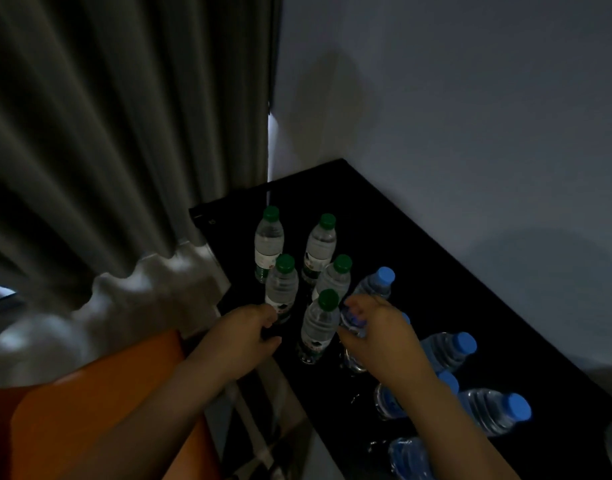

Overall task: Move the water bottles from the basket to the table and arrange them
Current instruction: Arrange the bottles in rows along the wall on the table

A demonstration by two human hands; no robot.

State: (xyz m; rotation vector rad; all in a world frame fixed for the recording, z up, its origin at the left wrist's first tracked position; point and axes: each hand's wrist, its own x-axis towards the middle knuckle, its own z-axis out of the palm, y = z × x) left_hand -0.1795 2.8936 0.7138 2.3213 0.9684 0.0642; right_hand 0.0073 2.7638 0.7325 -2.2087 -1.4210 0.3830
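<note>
Several green-capped water bottles (319, 249) stand upright in a cluster on the black table (436, 271). Several blue-capped bottles (450, 351) stand to their right, toward the near edge. My left hand (243, 336) is at the table's left edge, its loosely curled fingertips by the base of a green-capped bottle (281, 284), with nothing between thumb and fingers. My right hand (377, 336) grips the body of a blue-capped bottle (375, 284) just right of the nearest green-capped bottle (320, 323). No basket is plainly visible.
A grey curtain (124, 150) hangs at the left and a white wall (470, 116) runs behind the table. An orange surface (89, 410) lies under my left forearm. Pale straps (263, 445) show in the gap beside the table.
</note>
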